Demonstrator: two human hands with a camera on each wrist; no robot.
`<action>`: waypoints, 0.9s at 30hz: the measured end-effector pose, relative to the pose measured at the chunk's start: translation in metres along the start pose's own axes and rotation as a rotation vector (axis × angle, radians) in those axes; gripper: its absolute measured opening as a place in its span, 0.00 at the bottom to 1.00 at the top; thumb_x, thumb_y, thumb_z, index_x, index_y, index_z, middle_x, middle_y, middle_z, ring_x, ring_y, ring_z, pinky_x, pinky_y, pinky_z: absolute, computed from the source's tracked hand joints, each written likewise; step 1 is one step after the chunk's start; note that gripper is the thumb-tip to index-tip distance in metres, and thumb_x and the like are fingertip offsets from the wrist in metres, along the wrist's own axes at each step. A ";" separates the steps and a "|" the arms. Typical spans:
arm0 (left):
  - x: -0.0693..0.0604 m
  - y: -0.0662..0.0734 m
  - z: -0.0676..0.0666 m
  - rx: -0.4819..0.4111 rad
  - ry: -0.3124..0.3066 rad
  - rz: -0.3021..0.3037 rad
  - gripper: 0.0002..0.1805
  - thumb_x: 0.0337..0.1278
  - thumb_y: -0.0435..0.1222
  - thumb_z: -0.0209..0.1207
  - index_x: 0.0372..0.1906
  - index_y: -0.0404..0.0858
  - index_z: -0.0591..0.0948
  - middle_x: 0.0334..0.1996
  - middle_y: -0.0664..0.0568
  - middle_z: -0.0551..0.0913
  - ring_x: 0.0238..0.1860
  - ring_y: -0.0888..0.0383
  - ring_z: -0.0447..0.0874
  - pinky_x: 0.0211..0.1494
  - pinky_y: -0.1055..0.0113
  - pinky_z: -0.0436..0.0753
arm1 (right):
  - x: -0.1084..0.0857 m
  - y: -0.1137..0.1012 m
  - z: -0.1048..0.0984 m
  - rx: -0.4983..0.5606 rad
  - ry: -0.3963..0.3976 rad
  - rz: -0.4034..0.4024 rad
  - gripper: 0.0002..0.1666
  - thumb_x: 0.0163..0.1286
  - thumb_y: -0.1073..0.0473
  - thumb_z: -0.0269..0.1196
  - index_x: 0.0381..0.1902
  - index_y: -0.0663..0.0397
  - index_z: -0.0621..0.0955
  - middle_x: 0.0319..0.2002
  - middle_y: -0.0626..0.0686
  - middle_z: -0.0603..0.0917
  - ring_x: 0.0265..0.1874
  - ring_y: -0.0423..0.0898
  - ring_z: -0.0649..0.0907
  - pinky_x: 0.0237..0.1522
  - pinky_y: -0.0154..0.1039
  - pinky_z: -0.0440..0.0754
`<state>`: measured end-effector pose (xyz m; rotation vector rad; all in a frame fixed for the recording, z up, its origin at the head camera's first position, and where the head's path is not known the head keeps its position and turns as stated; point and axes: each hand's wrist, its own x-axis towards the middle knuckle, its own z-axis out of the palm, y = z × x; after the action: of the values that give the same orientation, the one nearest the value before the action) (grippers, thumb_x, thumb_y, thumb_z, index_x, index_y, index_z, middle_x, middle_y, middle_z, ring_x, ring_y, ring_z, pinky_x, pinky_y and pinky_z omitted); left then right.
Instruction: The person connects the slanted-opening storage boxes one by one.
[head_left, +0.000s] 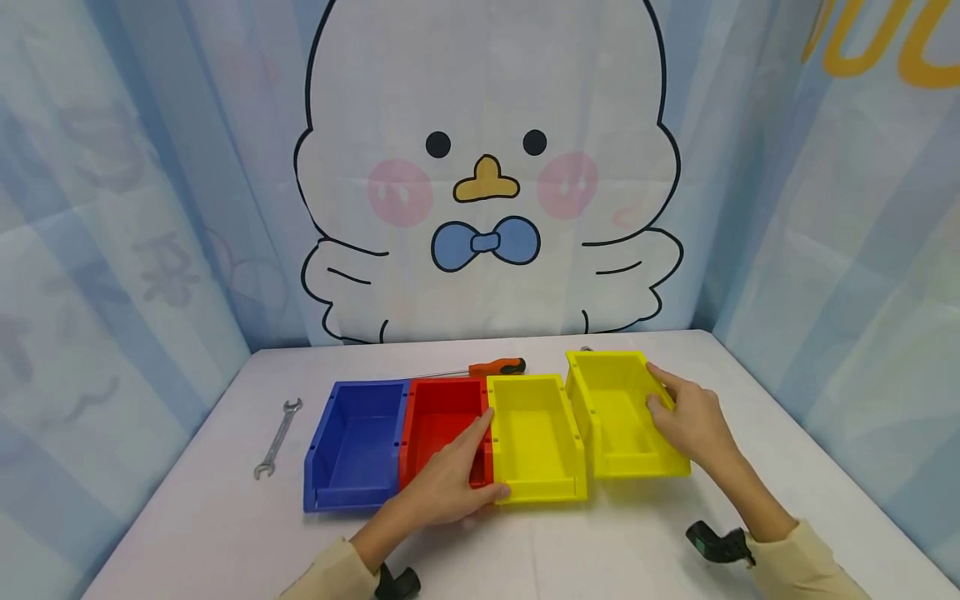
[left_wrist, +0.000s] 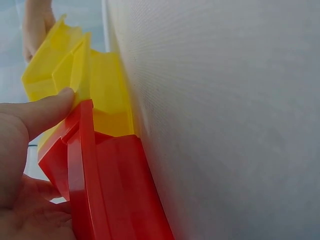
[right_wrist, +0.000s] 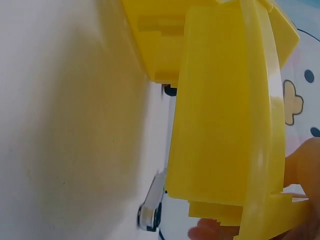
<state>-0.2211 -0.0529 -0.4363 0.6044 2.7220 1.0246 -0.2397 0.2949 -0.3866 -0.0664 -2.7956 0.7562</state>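
My right hand (head_left: 692, 421) grips the right wall of a yellow bin (head_left: 622, 417), thumb over the inside and fingers mostly hidden outside. This bin (right_wrist: 215, 110) is raised off the table, its shadow below. Just left of it stands a second yellow bin (head_left: 534, 433), side by side with a red bin (head_left: 442, 412) and a blue bin (head_left: 360, 442). My left hand (head_left: 450, 483) rests with extended fingers along the wall where red and yellow meet. Its thumb (left_wrist: 52, 110) touches the front corner of the standing yellow bin. All bins look empty inside.
A double open-ended wrench (head_left: 278, 439) lies left of the blue bin. Behind the bins is a screwdriver (head_left: 495, 367) with an orange and black handle. A metal tool (right_wrist: 152, 202), partly hidden, lies behind the raised bin. Printed curtains (head_left: 487, 292) enclose the table.
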 end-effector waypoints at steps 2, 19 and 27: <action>0.000 0.000 0.000 0.000 -0.002 0.001 0.61 0.59 0.52 0.73 0.88 0.55 0.46 0.85 0.47 0.59 0.83 0.42 0.63 0.78 0.34 0.72 | -0.001 -0.001 0.000 -0.019 0.013 -0.001 0.35 0.79 0.56 0.57 0.79 0.62 0.68 0.67 0.77 0.77 0.41 0.62 0.84 0.50 0.54 0.90; -0.001 -0.002 -0.001 0.006 -0.002 0.005 0.60 0.60 0.52 0.73 0.88 0.54 0.46 0.86 0.48 0.58 0.83 0.43 0.63 0.78 0.36 0.73 | 0.002 -0.048 0.008 0.419 -0.141 -0.138 0.30 0.87 0.56 0.52 0.81 0.54 0.68 0.77 0.66 0.72 0.71 0.66 0.78 0.64 0.57 0.86; 0.000 -0.003 0.001 0.010 -0.002 0.011 0.60 0.60 0.53 0.73 0.88 0.54 0.46 0.86 0.49 0.58 0.83 0.44 0.63 0.79 0.37 0.73 | 0.002 -0.051 0.026 0.439 -0.284 0.000 0.35 0.86 0.45 0.53 0.85 0.41 0.62 0.78 0.65 0.72 0.68 0.62 0.80 0.48 0.42 0.93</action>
<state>-0.2222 -0.0541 -0.4391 0.6228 2.7266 1.0135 -0.2467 0.2386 -0.3824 0.1301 -2.8055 1.4596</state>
